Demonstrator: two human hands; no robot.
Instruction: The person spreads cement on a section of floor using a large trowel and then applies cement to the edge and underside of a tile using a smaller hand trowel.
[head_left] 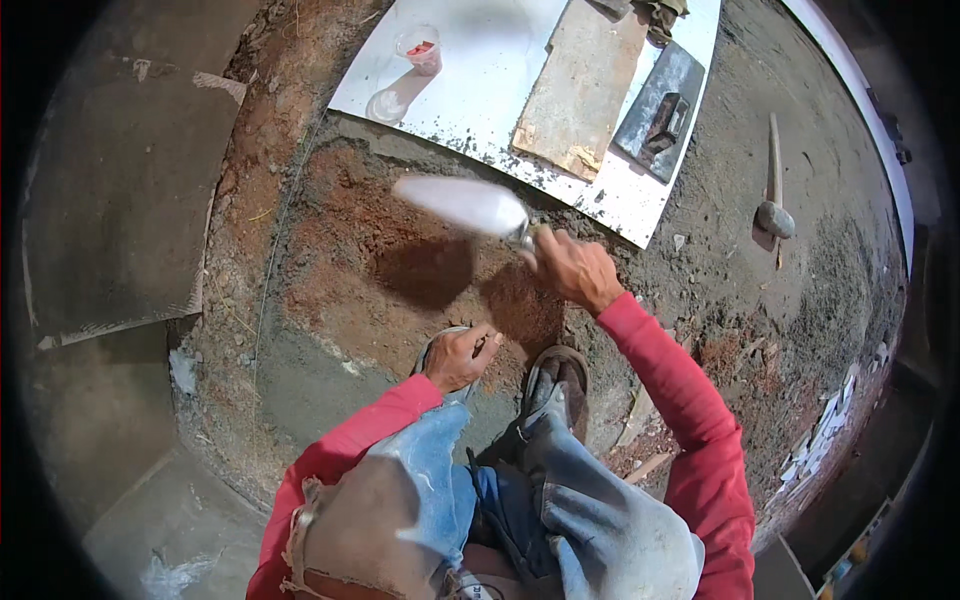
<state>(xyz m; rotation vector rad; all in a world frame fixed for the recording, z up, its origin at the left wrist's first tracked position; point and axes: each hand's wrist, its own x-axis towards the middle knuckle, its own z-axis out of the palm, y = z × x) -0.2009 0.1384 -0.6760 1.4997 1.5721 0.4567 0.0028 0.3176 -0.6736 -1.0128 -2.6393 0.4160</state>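
Note:
My right hand (575, 268) is closed around the handle of a trowel (465, 203). Its pale, slightly motion-blurred blade points left above a patch of reddish, loose soil (345, 225), and a dark shadow falls on the soil below. My left hand (462, 358) is curled into a loose fist over my left shoe, in front of the left knee; nothing shows in its fingers. Smoothed grey mortar (325, 385) lies to the left of that hand. My right shoe (557, 385) stands on the ground below the trowel hand.
Ahead lies a white board (480, 75), bearing a clear plastic cup (420, 50) with red bits, a worn wooden plank (583, 85) and a plastering float (660, 115). A mallet (775, 205) rests on grey ground at right. A taut string (272, 265) runs along the left; large slabs (120, 200) lie beyond.

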